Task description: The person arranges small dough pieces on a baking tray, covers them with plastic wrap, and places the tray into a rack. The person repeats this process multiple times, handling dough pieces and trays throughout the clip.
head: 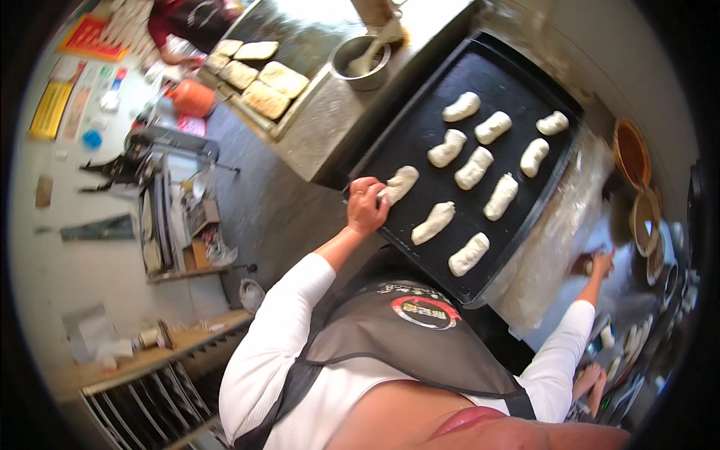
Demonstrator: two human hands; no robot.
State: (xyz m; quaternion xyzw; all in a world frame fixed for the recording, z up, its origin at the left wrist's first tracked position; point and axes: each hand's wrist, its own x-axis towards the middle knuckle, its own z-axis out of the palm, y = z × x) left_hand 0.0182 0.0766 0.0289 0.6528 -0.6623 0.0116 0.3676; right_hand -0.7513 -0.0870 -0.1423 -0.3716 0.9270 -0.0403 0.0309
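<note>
A large black baking tray (419, 135) lies before me with several elongated pieces of white dough (474, 167) spread over it. At the tray's near left corner, my left hand (367, 205) has its fingers on the end of one dough piece (403, 184), whose other end rests on the tray. Off to the right, over a bluish-grey worktop (568, 304), my right hand (602, 264) grips a small brown object (581, 264). What that object is cannot be made out. Clear plastic sheeting (526, 281) lies between the tray and my right hand.
A metal pot (360, 64) with a ladle stands on the ledge beyond the tray. Browned flatbreads (267, 84) lie by a griddle (306, 25), near a person (188, 28). Round bowls (631, 152) line the right wall. Another person's hands (590, 382) show at lower right, near more dough.
</note>
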